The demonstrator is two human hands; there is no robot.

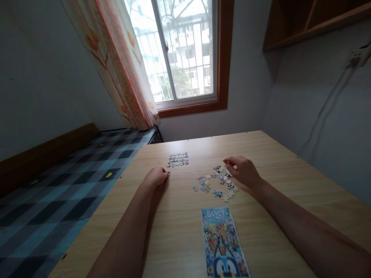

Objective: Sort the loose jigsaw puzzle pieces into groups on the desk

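My left hand (156, 177) rests on the wooden table (275, 162) with its fingers curled, pinching a small puzzle piece (168, 173) just below a joined patch of puzzle pieces (178, 159). My right hand (243, 170) hovers over the right edge of a loose scatter of puzzle pieces (216, 183), fingers pinched together over them; whether it holds a piece is hidden. A tall picture card (223, 242) with a blue cartoon dog lies near the front edge, between my forearms.
A bed with a blue checked cover (58, 193) runs along the table's left side. Behind the table are a window (179, 50) with a patterned curtain (116, 61) and a wall. A wooden shelf (313, 23) hangs at the upper right.
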